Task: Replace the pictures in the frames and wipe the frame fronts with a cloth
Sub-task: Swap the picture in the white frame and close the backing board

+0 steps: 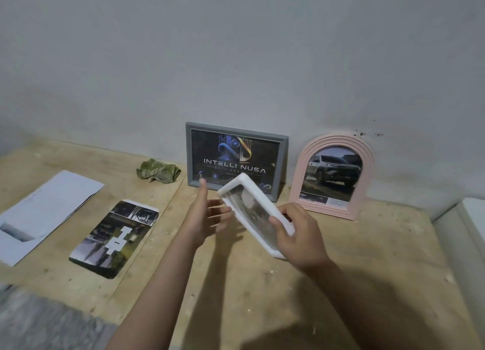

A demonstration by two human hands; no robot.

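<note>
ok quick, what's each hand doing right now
Left hand: open, fingers spread, beside the white frame, holding nothing.
Right hand: gripping the white frame by its edge, holding it tilted above the table.

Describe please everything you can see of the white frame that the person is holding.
The white frame is rectangular with rounded corners and a thick, smooth rim that looks like plastic or painted wood. It is off the table, tilted, one corner pointing up toward the wall. Its front holds a picture, too blurred to read. The right hand grips its lower right edge, thumb on the rim. The left hand is open beside its left edge; whether the fingers touch it, I cannot tell.
</note>
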